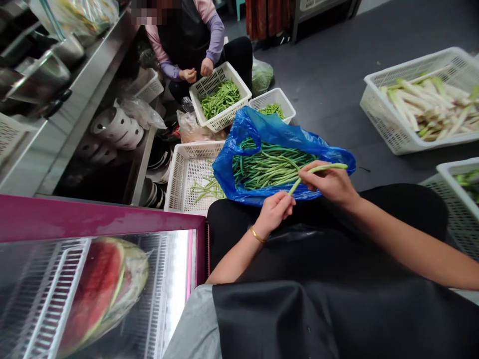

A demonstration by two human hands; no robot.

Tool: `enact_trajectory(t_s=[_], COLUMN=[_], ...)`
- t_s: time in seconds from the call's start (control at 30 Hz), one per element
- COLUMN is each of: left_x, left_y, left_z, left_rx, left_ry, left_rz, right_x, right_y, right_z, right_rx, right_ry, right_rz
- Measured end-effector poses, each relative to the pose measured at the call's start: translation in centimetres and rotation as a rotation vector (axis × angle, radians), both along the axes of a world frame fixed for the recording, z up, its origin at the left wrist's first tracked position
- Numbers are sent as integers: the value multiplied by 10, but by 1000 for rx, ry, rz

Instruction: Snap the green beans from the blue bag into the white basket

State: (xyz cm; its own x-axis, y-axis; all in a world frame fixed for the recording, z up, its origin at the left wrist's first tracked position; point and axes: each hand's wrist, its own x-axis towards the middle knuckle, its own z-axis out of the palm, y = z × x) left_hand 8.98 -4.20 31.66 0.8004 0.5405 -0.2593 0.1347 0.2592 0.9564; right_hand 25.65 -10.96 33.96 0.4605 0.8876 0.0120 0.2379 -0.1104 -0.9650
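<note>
A long green bean (325, 168) stretches between my two hands above my lap. One end is pinched in the fingers of my left hand (276, 211), which has a gold bracelet at its wrist. My right hand (330, 183) is closed around the bean further along, and its other end sticks out to the right. Just beyond my hands lies an open blue plastic bag (239, 187) full of long green beans (269, 167). Left of the bag, a white basket (179, 172) holds a few short bean pieces (209, 189).
Opposite me sits a person (194, 45) with both hands over a white basket (239, 85) of cut beans. A smaller basket (290, 107) of beans stands beside it. At right is a crate (381, 104) of white-stalked vegetables. A glass-topped case (187, 222) with watermelon is close on my left.
</note>
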Motion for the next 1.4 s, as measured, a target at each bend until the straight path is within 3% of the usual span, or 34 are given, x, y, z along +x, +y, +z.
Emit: enact_trajectory(t_s=[0.1, 0.2, 0.3, 0.47, 0.6, 0.7, 0.77, 0.8, 0.87, 0.97, 1.07, 1.13, 1.3, 1.4], left_x=[5, 9, 11, 5, -8, -17, -21, -21, -18, -9, -2, -2, -7, -13], left_y=[7, 11, 8, 1, -2, -6, -6, -6, -3, 2, 5, 6, 19, 23], left_z=[-15, -21, -13, -2, 2, 9, 13, 13, 9, -6, -21, -28, -29, -28], left_rx=[-175, -282, -213, 147, 417, 377, 214, 124, -3, -26, -103, -278, -652, -762], left_ry=[34, 59, 27, 111, 90, 0, -97, -143, -195, -111, -32, -73, -269, -310], left_rz=[248, 399, 289, 168, 58, -66, -122, -89, 78, 265, 255, 264, 276, 258], right_x=[-7, -18, -23, -16, -10, -17, -24, -28, -33, -36, -30, -20, -2, 1], right_y=[-17, -19, -7, 2, -7, -14, -17, -17, -15, -7, 3, 12, 52, 75], right_z=[14, 12, -5, -21, -24, -36, -44, -47, -47, -36, -22, -19, -41, -45], right_rx=[100, 12, -129, -67, -165, -205, -211, -220, -260, -307, -264, -258, -301, -335], right_ry=[-303, -211, 33, -30, 399, 807, 949, 965, 868, 414, -54, -228, -739, -839], right_rz=[-13, 163, 281, 62, 257, 387, 434, 441, 432, 467, 633, 721, 424, 480])
